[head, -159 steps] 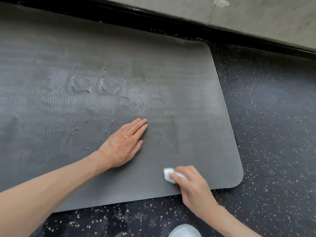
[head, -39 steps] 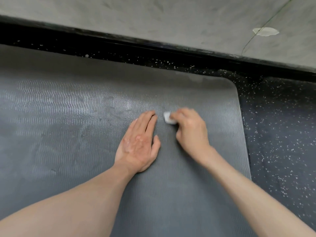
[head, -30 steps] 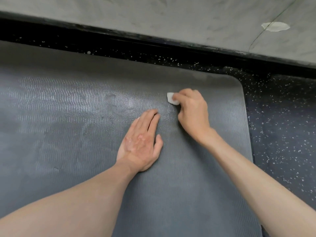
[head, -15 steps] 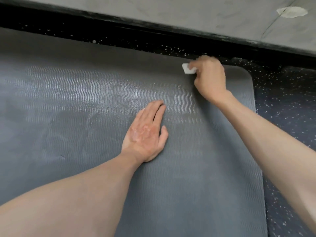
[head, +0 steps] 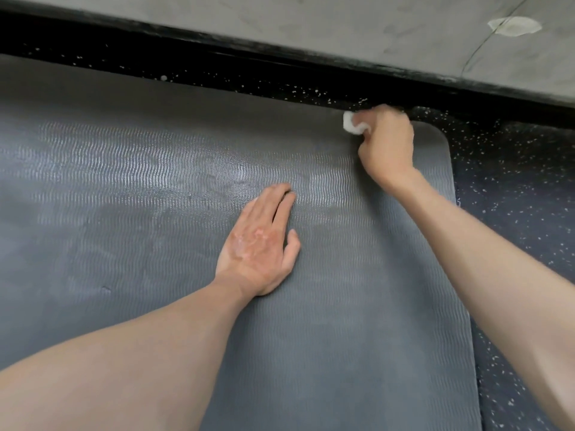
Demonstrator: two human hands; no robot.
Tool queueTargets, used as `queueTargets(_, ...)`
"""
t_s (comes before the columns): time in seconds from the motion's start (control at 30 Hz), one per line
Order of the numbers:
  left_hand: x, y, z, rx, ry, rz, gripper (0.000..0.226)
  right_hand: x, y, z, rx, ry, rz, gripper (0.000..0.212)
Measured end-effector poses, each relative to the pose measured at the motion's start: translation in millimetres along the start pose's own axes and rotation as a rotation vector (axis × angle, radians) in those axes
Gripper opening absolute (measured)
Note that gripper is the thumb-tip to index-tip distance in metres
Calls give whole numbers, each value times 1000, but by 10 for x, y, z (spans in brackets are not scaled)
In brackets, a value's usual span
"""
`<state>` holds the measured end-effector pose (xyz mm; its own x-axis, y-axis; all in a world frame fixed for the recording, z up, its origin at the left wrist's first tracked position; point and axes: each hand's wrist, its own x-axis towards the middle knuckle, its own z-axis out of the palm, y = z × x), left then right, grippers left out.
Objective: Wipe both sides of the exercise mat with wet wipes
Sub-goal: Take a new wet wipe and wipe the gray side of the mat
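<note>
Grey wavy-ribbed mat (head: 155, 181), white wipe (head: 351, 124)

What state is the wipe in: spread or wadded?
Wadded: the wipe shows as a small white lump gripped by the right hand at the far edge of the mat.

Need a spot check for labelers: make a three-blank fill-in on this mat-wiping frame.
1. The right hand grips a balled white ____.
2. The left hand rests flat, fingers straight, on the grey ____.
3. The right hand is working near that surface's far ____ corner.

Missing words: wet wipe; exercise mat; right.
</note>
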<state>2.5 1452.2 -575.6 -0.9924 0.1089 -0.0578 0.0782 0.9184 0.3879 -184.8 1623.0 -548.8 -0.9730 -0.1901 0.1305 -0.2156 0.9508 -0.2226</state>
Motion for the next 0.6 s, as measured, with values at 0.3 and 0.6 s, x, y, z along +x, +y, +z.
queueTargets(0.3,-5,-6,3,-6,3,1,60,-17,22,-36,-59,-76,-25,48)
queueTargets(0.6,-19,1,5,-23,13,5,59,-621,45,-58,-1,-49,-143,43)
